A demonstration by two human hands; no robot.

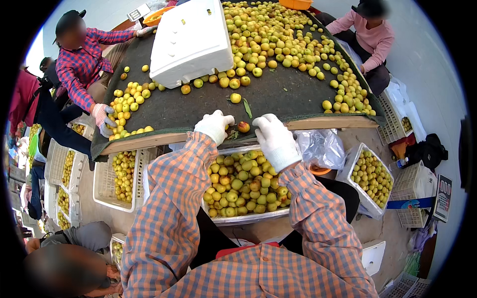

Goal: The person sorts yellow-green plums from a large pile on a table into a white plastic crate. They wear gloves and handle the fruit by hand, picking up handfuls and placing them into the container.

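Note:
My left hand, in a white knit glove, is over the near edge of the dark cloth-covered sorting table. A small fruit shows partly behind its fingers; whether they grip it is unclear. A reddish-yellow fruit lies between my two hands. My right hand, gloved alike, hovers just right of that fruit, fingers slightly curled and apart, with nothing seen in it. A green leaf and a yellow-green fruit lie farther back. Below my hands stands a white box of fruit.
A white foam box stands on the table before a big heap of fruit. A wooden rail edges the table. Co-workers sit left and right; one gloved hand touches fruit. A foam box of fruit stands at right.

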